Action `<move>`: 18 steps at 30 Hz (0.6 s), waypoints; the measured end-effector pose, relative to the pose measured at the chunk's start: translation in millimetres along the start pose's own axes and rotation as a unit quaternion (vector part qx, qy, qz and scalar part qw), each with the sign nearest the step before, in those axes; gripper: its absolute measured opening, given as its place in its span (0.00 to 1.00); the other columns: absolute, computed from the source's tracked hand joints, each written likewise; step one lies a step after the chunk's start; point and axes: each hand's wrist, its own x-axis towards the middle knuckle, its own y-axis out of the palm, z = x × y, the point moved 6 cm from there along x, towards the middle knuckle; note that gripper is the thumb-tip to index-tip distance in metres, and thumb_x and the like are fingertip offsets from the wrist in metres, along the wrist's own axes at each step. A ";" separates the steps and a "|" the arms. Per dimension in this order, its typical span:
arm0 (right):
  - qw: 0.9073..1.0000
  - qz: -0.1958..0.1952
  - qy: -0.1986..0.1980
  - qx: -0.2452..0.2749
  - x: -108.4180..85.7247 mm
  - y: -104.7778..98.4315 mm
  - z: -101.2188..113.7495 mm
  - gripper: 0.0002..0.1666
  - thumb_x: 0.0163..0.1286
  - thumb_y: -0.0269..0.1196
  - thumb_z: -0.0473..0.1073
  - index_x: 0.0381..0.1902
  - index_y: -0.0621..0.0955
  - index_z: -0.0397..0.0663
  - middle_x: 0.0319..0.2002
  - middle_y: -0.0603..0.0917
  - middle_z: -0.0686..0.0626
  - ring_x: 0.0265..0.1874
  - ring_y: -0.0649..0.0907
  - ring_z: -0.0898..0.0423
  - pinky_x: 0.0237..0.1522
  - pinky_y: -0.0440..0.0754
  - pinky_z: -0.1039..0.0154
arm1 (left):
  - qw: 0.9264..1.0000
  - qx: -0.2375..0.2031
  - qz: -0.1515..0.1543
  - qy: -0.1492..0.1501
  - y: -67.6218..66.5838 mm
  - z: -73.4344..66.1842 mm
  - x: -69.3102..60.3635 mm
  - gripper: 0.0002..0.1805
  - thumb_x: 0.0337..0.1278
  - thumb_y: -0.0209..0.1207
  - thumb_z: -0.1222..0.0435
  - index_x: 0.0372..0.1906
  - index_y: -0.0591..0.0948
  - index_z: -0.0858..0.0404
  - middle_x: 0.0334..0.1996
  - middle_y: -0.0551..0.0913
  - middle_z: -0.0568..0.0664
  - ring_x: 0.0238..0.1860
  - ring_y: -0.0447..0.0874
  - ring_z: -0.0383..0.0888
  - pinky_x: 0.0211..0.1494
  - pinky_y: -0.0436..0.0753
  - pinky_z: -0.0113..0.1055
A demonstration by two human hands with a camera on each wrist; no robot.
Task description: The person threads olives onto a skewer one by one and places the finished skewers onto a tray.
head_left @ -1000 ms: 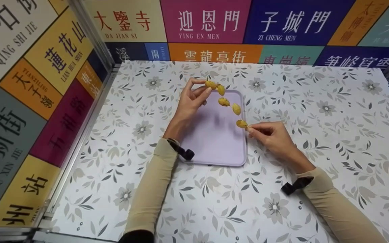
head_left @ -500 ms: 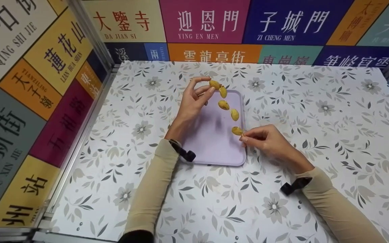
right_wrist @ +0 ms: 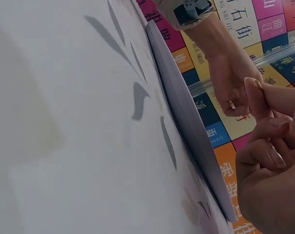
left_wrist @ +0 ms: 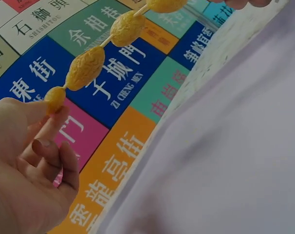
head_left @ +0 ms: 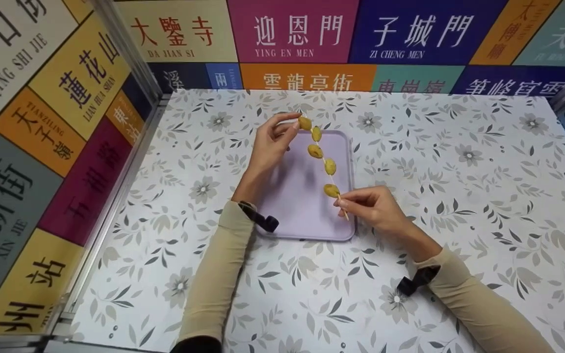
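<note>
A thin skewer (head_left: 332, 179) carries several yellow, wrinkled oval fruits (head_left: 315, 151), spaced along it, and slants above a lilac tray (head_left: 307, 215). My left hand (head_left: 267, 147) pinches the fruit at the far end between thumb and forefinger. At the near end, my right hand (head_left: 375, 208) pinches the bare stick just below the last fruit, its tip poking out past the fingers. In the left wrist view the wrinkled skin of a fruit (left_wrist: 85, 68) shows closely. In the right wrist view the fruits are hidden.
The tray lies flat on a table (head_left: 459, 206) covered with a floral pattern. Coloured panels with lettering (head_left: 292, 32) stand along the back and left sides. A metal rail (head_left: 111, 196) edges the table's left side.
Both hands and the skewer have shifted left, the right hand also moving nearer. The skewer stands steeper, and its bare end now shows below the right fingers.
</note>
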 end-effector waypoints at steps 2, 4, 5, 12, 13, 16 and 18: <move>1.000 -0.006 -0.007 0.001 1.0 2.0 1.3 0.10 0.76 0.68 0.32 0.47 0.90 0.28 0.36 0.93 0.37 0.35 0.92 0.61 0.41 0.90 0.64 | 0.999 0.022 -0.018 -0.023 -8.9 4.3 -0.2 0.16 0.79 0.64 0.61 0.64 0.85 0.60 0.49 0.94 0.54 0.37 0.87 0.41 0.34 0.79 0.31; 1.000 -0.009 -0.013 0.000 2.1 3.7 1.5 0.09 0.76 0.68 0.32 0.47 0.90 0.28 0.36 0.93 0.36 0.35 0.92 0.61 0.40 0.90 0.64 | 0.996 0.060 -0.045 -0.049 -20.6 10.5 -2.0 0.15 0.79 0.64 0.61 0.62 0.86 0.59 0.47 0.94 0.53 0.36 0.86 0.44 0.34 0.79 0.30; 1.000 -0.009 -0.017 -0.002 2.9 4.6 1.2 0.09 0.76 0.68 0.31 0.47 0.90 0.28 0.36 0.94 0.38 0.34 0.92 0.61 0.40 0.90 0.65 | 0.993 0.084 -0.058 -0.061 -27.1 13.7 -3.5 0.14 0.79 0.63 0.61 0.61 0.87 0.59 0.46 0.94 0.52 0.38 0.87 0.45 0.35 0.79 0.30; 0.999 -0.014 -0.006 0.036 5.8 9.7 -1.0 0.12 0.76 0.67 0.31 0.48 0.88 0.22 0.33 0.94 0.53 0.33 0.91 0.62 0.34 0.86 0.70 | 0.963 0.232 -0.095 -0.098 -62.7 30.0 -18.6 0.13 0.75 0.65 0.64 0.57 0.87 0.64 0.52 0.91 0.56 0.57 0.87 0.52 0.55 0.83 0.39; 0.999 -0.019 0.007 0.050 6.1 10.8 -1.7 0.13 0.77 0.67 0.31 0.49 0.88 0.22 0.33 0.94 0.53 0.32 0.90 0.63 0.32 0.84 0.72 | 0.961 0.242 -0.092 -0.101 -64.3 31.4 -20.1 0.13 0.74 0.65 0.65 0.57 0.87 0.65 0.54 0.90 0.57 0.58 0.87 0.53 0.58 0.83 0.42; 0.994 -0.036 0.055 0.091 8.2 15.2 -6.1 0.13 0.77 0.67 0.33 0.51 0.88 0.24 0.31 0.93 0.53 0.24 0.81 0.66 0.23 0.70 0.74 | 0.955 0.263 -0.086 -0.110 -65.9 35.3 -23.3 0.14 0.73 0.65 0.68 0.59 0.87 0.65 0.57 0.90 0.58 0.61 0.87 0.55 0.65 0.83 0.47; 0.989 -0.050 0.085 0.110 10.3 18.6 -8.9 0.12 0.77 0.68 0.34 0.51 0.90 0.29 0.30 0.92 0.53 0.20 0.74 0.66 0.22 0.62 0.73 | 0.951 0.278 -0.083 -0.107 -66.3 36.9 -24.1 0.15 0.72 0.65 0.70 0.60 0.87 0.65 0.58 0.90 0.58 0.62 0.88 0.54 0.67 0.83 0.47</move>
